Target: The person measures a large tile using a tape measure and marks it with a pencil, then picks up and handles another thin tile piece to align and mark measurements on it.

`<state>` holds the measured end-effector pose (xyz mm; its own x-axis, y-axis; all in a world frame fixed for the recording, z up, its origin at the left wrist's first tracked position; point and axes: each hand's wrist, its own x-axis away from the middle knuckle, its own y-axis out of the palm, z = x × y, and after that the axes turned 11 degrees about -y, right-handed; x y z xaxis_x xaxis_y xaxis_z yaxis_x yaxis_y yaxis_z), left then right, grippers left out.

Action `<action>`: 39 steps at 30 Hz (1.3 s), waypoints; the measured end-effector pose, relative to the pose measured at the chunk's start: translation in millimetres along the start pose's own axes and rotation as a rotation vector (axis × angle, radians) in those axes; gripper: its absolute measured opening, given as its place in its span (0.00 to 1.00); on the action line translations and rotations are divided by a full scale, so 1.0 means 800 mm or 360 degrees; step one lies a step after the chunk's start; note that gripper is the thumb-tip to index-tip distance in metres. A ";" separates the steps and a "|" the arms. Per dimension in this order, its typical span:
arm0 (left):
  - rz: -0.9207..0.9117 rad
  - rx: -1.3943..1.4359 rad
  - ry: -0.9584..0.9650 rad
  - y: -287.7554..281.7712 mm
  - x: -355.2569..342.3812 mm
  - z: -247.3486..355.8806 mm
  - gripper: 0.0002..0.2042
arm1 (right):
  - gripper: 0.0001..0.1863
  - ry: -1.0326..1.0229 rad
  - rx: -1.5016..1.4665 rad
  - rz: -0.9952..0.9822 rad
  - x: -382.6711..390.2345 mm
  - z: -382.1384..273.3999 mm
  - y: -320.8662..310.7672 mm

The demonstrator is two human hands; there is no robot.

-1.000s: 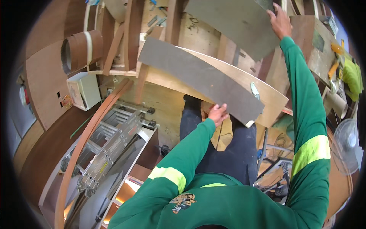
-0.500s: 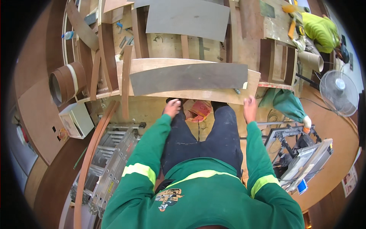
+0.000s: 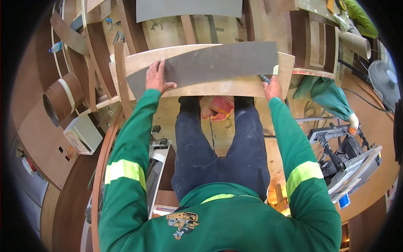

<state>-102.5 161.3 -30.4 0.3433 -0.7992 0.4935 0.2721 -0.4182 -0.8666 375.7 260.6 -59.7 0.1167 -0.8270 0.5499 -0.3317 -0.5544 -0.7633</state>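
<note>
A dark grey curved strip (image 3: pixel 214 59) lies over a pale curved plywood board (image 3: pixel 284 67) at the upper middle, above my legs. My left hand (image 3: pixel 157 79) rests on the strip's left part, fingers stretched out and thumb apart. My right hand (image 3: pixel 272 88) is closed on a small dark cylindrical tool (image 3: pixel 264 78) at the board's right part, just below a pale patch on the strip's corner. The tool's working end is too small to make out. A narrow wooden batten (image 3: pixel 121 77) crosses the board's left end.
Wooden framing (image 3: pixel 130 27) and a grey sheet (image 3: pixel 189 6) lie beyond. An aluminium ladder (image 3: pixel 157 155) is at lower left. A folded machine (image 3: pixel 348 164), green bag (image 3: pixel 323 96) and fan (image 3: pixel 382 80) are at right. Another person's yellow-green-clad body (image 3: pixel 360 17) shows at top right.
My right hand has left the upper grey sheet and come down to the tool on the board. My left hand has moved up onto the strip, whose left end now sits lower.
</note>
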 end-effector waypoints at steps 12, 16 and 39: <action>-0.0059 -0.0016 -0.0237 0.049 0.051 -0.012 0.66 | 0.25 0.0286 0.0098 -0.0239 0.057 0.086 -0.007; 0.0272 0.0295 -0.0570 0.075 0.071 -0.035 0.63 | 0.27 0.0237 0.0168 -0.0307 0.041 0.079 -0.020; -0.0129 0.1718 -0.1746 0.046 0.191 -0.260 0.28 | 0.16 -0.0099 -0.0434 -0.0017 -0.140 -0.039 -0.107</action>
<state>-227.3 -66.3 -2.0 0.6352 0.1123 0.7641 0.6557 0.4445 -0.6103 361.7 403.6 -45.2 0.1759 -0.8302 0.5289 -0.5689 -0.5242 -0.6337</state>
